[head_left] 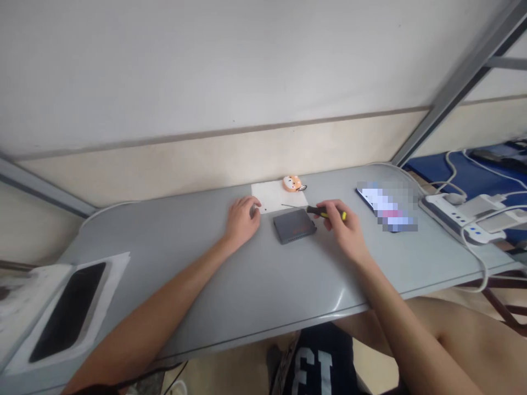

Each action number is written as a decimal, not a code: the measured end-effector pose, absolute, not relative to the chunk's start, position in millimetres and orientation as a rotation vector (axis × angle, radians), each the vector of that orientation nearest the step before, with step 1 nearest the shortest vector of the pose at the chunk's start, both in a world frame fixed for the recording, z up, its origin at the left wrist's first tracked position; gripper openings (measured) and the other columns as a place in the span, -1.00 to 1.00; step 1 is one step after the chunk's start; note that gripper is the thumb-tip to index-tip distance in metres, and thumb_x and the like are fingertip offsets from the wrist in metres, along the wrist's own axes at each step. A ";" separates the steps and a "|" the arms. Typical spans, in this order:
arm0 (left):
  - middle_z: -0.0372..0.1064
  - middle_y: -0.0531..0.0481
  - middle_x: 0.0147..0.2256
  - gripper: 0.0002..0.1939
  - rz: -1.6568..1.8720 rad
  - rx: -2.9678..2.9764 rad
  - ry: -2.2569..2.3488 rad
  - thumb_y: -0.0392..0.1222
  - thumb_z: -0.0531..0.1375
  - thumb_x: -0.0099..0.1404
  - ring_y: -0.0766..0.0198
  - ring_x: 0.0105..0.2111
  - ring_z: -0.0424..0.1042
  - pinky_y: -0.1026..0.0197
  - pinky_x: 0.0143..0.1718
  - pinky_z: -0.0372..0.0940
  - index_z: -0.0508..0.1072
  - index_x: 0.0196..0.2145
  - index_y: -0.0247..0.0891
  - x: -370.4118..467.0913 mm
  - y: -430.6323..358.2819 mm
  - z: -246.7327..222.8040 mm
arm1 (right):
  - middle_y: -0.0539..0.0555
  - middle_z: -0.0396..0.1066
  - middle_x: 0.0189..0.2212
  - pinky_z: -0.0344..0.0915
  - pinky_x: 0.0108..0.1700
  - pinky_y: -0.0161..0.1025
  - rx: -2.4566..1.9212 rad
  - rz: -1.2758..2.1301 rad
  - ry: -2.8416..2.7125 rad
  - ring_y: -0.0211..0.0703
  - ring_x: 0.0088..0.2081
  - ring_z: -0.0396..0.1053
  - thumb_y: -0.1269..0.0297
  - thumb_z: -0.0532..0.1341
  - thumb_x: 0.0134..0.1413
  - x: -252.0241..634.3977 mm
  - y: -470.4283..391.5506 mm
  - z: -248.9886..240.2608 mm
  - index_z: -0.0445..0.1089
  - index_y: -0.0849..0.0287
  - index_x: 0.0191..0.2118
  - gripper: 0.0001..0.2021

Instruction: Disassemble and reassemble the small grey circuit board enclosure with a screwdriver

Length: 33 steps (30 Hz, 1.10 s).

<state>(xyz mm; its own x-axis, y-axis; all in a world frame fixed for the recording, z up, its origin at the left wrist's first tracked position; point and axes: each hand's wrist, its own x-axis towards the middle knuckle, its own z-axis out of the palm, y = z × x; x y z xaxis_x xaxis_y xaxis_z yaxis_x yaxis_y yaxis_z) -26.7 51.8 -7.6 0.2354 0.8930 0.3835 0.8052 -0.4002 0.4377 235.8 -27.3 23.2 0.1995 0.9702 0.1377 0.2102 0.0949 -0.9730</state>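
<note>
My right hand (340,224) is closed around a small screwdriver with a black and yellow handle (319,210). Its thin shaft points left, over the near edge of a sheet of white paper (267,192). Below the shaft lies a flat dark grey box (294,226) with a row of small slots along its front side. My left hand (244,216) rests on the table at the paper's left edge, fingers loosely bent, with a gap between thumb and forefinger. Close to those fingertips is a tiny dark piece (265,209) on the paper, too small to name.
An orange and white animal-faced case (292,183) sits on the paper. A lit phone (385,208) and a white power strip (461,216) with cables lie to the right. At the left is a dark-screened phone (69,310) on papers. A wall backs the grey table (255,296).
</note>
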 end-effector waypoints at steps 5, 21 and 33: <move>0.55 -0.08 -0.09 -0.81 0.867 2.299 1.673 -0.40 0.14 0.33 0.02 0.01 0.44 -0.07 0.11 0.27 0.45 -0.17 -0.17 -25.9 52.0 -8.6 | 0.06 0.54 -0.39 0.25 -0.33 -0.22 -1.414 0.790 -1.410 -0.12 -0.37 0.42 -0.16 0.14 0.29 211.7 23.1 31.5 0.52 0.10 -0.26 -0.57; 0.46 -0.07 0.03 -0.70 0.789 2.432 1.610 -0.28 0.12 0.49 0.06 0.08 0.38 -0.06 0.15 0.19 0.51 0.08 -0.08 -22.9 41.7 -11.8 | 0.04 0.52 -0.40 0.34 -0.21 -0.19 -1.336 0.976 -1.316 -0.08 -0.30 0.48 -0.14 0.16 0.27 203.2 32.4 8.5 0.53 0.10 -0.26 -0.60; 0.50 -0.03 -0.06 -0.91 0.880 2.285 1.650 -0.17 0.27 0.43 0.09 0.01 0.40 -0.06 0.16 0.22 0.61 -0.21 -0.11 -26.7 50.1 -14.5 | 0.01 0.48 -0.46 0.27 -0.29 -0.23 -1.340 0.953 -1.274 -0.13 -0.36 0.44 -0.04 0.17 0.27 204.4 29.4 14.4 0.51 0.10 -0.30 -0.66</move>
